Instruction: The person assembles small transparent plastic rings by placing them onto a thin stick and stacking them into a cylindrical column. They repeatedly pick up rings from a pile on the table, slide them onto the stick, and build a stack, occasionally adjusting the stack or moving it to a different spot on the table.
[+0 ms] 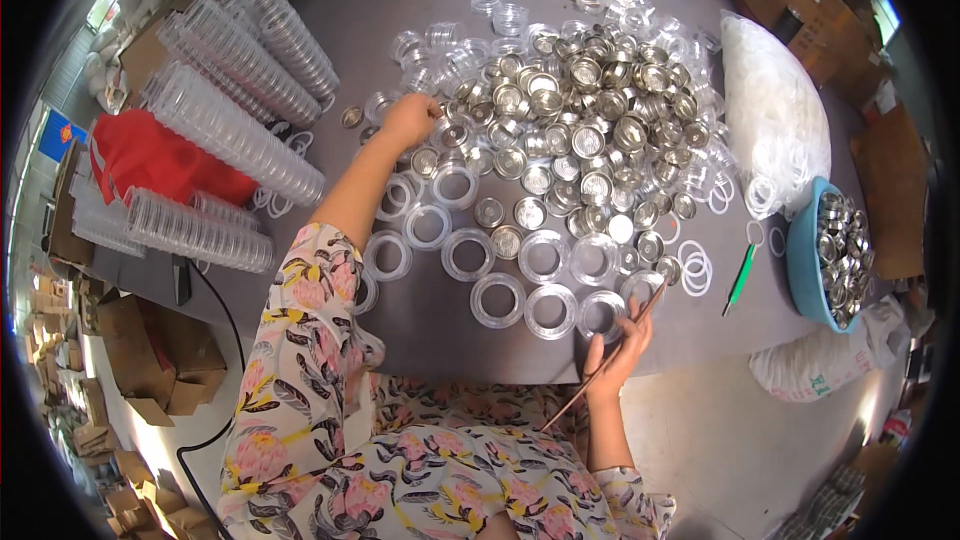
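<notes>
Seemingly picking: left hand [408, 122] at round silver metal caps [588, 141], grip unclear; right hand [618, 358] pinching thin brown stick [574, 397]; next likely needs fingertip care.

Grey table [450, 345], pale floor [710, 450] with bright streaks, cardboard box [198, 388]

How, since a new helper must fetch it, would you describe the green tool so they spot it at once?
On the grey table, look to the right side for the blue tub filled with metal pieces. Just left of it, near some loose white rings, a slim tool lies at a slant. Unlike those round white neighbours, it is straight and bright green.
</notes>
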`<state>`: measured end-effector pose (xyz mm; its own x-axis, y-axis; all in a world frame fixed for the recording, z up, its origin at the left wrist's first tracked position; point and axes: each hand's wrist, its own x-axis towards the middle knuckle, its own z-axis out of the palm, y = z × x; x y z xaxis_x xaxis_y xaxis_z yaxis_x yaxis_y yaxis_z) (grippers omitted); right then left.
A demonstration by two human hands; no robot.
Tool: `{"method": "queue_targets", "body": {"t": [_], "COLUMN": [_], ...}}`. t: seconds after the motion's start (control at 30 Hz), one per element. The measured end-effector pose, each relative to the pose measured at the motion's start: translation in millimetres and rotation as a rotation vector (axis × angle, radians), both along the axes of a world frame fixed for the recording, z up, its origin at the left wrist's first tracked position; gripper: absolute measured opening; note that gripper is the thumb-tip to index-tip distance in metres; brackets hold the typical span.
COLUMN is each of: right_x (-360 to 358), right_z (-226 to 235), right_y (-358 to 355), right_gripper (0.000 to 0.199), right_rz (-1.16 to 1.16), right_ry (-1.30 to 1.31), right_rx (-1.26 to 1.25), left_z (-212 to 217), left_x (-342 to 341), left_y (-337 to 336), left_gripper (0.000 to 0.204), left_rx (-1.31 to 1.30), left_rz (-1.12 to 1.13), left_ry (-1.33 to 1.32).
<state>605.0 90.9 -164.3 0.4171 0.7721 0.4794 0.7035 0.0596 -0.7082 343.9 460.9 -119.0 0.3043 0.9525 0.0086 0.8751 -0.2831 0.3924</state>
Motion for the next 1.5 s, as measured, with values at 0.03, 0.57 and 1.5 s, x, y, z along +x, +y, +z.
{"method": "queue_targets", "body": {"t": [0.03,0.57,1.5], "right_x": [-0.5,0.7,-1.0], "right_z": [0.9,-0.7,-4.8], "right_y": [0.5,-0.8,1.5], "right_gripper": [0.033,0.028,0.023], "right_rz": [-0.001,-0.02,-0.009], "right_ry": [-0.003,-0.077,-0.05], "right_rx": [-0.006,-0.044,0.032], "left_z": [1.2,14.8,37.2], "left_x": [-2.2,-16.3,-17.6], "left_y": [8.8,18.2,-140.4], "left_gripper": [0.034,0.024,0.014], "left_rx": [-0.021,0.058,0.398], "left_rz": [-0.044,-0.392,0.044], "left_ry": [0.124,0.15,-0.563]}}
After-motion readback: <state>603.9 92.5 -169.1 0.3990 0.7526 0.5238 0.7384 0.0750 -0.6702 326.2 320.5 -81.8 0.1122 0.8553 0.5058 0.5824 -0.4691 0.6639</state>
